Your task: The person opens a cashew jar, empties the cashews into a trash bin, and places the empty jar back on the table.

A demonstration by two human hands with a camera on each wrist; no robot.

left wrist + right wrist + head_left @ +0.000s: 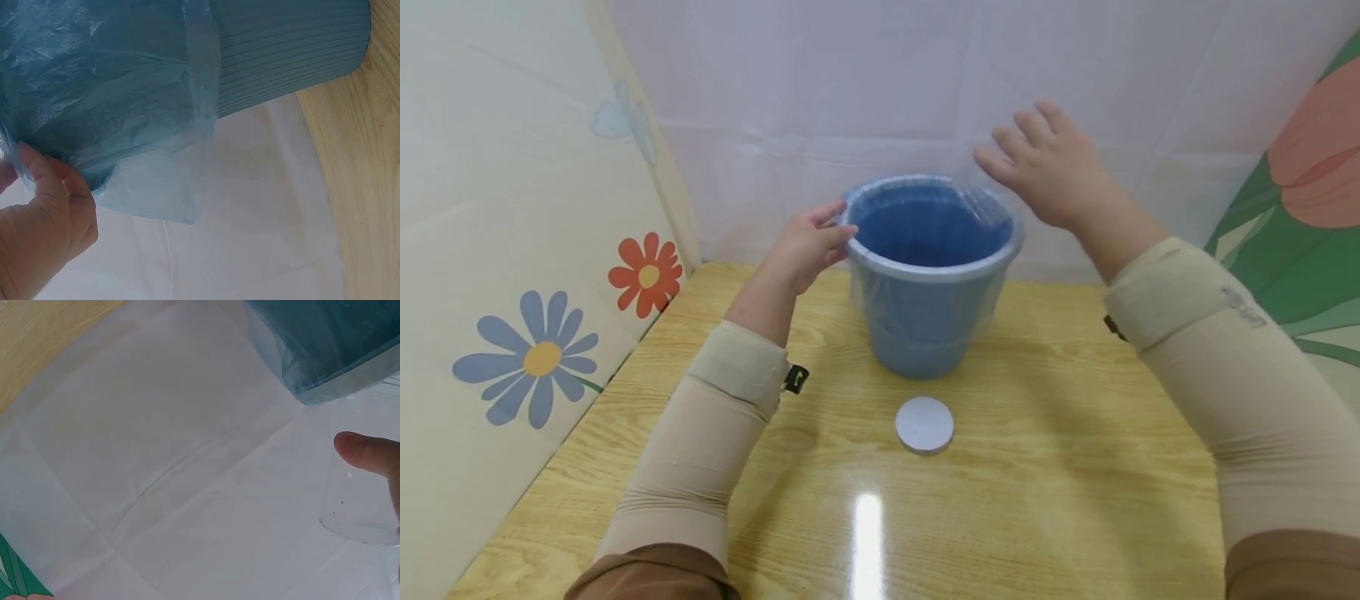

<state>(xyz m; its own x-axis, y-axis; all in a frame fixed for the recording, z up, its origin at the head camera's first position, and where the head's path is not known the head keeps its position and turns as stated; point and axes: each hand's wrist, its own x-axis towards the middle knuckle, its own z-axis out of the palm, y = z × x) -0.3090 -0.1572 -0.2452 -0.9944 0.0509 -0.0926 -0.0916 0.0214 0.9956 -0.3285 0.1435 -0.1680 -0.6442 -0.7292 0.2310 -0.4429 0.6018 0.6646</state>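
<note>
A blue trash bin stands upright on the table, lined with a thin clear plastic bag folded over its rim. My left hand grips the bin's left rim through the bag. Above the right side of the bin, my right hand holds a clear container, tilted with its mouth toward the bin's opening. A few small dark specks cling inside its bottom end. The right thumb lies along its side; most of the other fingers are hidden in the right wrist view. A round white lid lies in front of the bin.
The wood-grain table runs up to a white cloth backdrop. A flower-printed panel borders the left side, and a tulip print is at the right. A strip of light reflects off the tabletop.
</note>
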